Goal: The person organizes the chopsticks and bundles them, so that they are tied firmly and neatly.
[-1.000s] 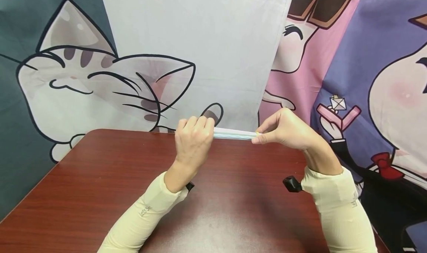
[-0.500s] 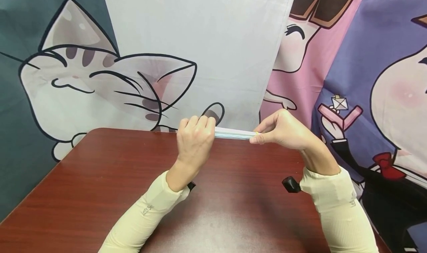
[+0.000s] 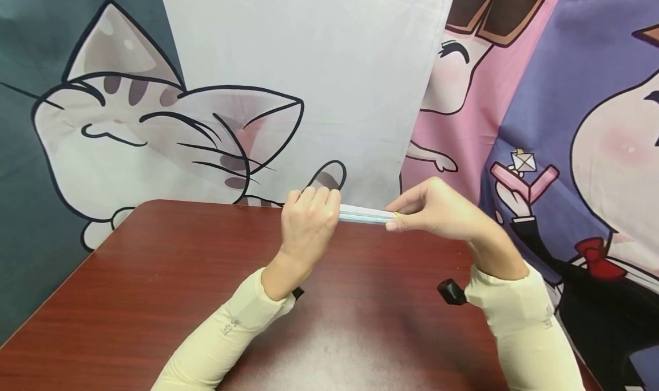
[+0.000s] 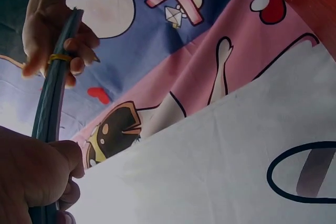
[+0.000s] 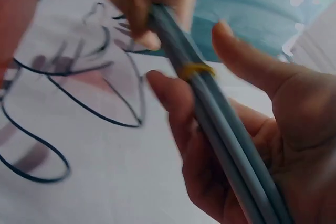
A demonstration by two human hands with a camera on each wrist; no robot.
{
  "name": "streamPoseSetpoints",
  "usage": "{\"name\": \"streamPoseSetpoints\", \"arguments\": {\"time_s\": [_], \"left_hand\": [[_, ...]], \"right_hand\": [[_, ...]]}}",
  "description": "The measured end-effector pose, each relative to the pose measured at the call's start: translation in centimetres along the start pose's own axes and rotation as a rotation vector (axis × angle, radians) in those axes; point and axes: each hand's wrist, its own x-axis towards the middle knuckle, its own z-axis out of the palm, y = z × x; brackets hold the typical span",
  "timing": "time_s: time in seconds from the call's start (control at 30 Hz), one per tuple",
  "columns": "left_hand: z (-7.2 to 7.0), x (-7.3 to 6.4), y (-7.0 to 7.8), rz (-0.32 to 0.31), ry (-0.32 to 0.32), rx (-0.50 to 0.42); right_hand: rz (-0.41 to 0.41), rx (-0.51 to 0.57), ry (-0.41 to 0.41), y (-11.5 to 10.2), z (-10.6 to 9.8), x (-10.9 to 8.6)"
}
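A bundle of long, thin, straw-like sticks (image 3: 364, 214), pale blue and white in the head view, spans the space between my hands above the table's far edge. My left hand (image 3: 310, 222) grips one end in its curled fingers, hiding that end. A yellow rubber band (image 5: 197, 70) circles the bundle near my right hand (image 3: 437, 210). In the right wrist view the bundle runs along my right palm, with curled fingers (image 5: 181, 106) against one side and the thumb standing off the other. The left wrist view shows the sticks' far end (image 4: 76, 14) poking past the band.
The reddish-brown wooden table (image 3: 206, 293) lies below both forearms. Behind it hangs a cloth backdrop (image 3: 309, 53) with a cartoon cat and figures. A small black device (image 3: 452, 292) sits at the right wrist.
Both hands and the bundle have dropped slightly in the head view. My left hand has shifted a little to the right, so the visible stretch between the hands is shorter.
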Motion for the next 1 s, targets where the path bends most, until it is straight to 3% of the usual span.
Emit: {"name": "streamPoseSetpoints", "arguments": {"time_s": [0.23, 0.37, 0.53, 0.83, 1.0], "left_hand": [[0.1, 0.1, -0.5, -0.005, 0.038, -0.018], [0.2, 0.0, -0.5, -0.026, 0.087, -0.017], [0.1, 0.0, -0.2, -0.032, 0.079, -0.004], [0.0, 0.0, -0.1, -0.055, 0.053, 0.005], [0.2, -0.2, 0.7, -0.007, 0.063, 0.022]], "right_hand": [[-0.055, -0.003, 0.09, 0.4, -0.5, -0.9], [-0.042, -0.019, 0.134, -0.3, 0.4, -0.6], [-0.007, -0.068, 0.181, -1.1, 1.0, -0.4], [0.042, -0.027, 0.226, -1.0, 2.3, 0.3], [0.026, 0.003, 0.159, -1.1, 3.2, 1.1]]}}
